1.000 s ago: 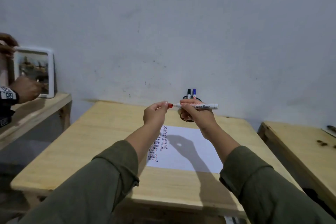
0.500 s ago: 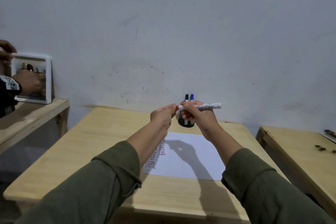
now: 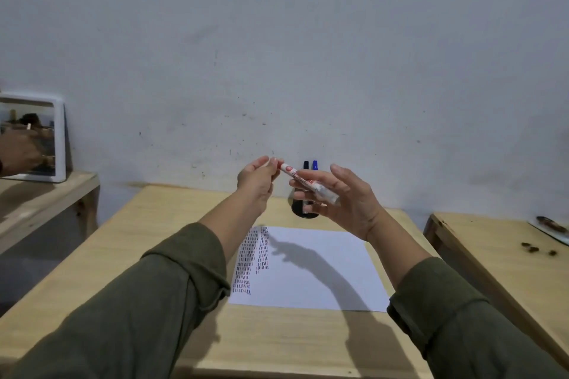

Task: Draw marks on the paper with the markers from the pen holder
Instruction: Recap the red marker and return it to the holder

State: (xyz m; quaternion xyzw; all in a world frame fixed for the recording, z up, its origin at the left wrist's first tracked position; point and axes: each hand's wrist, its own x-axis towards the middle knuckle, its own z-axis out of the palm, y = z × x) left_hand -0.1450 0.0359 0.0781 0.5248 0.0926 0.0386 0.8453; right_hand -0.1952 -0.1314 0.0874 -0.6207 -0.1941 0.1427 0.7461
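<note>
A white marker with a red label is held in the air above the table's far end, slanting down to the right. My left hand pinches its upper left end, so the tip is hidden by my fingers. My right hand supports the barrel with its fingers spread loosely. Behind my hands stands the black pen holder, with a black marker and a blue marker sticking out. The white paper lies on the wooden table, with rows of short marks along its left side.
A low wooden bench on the left carries a white-framed mirror, and another person's hand is in front of it. A second wooden table on the right bears small dark bits and a flat object at its far edge.
One second ago the red tip was bare between my hands. My left hand closed onto that end, the marker tilted, and my right fingers spread.
</note>
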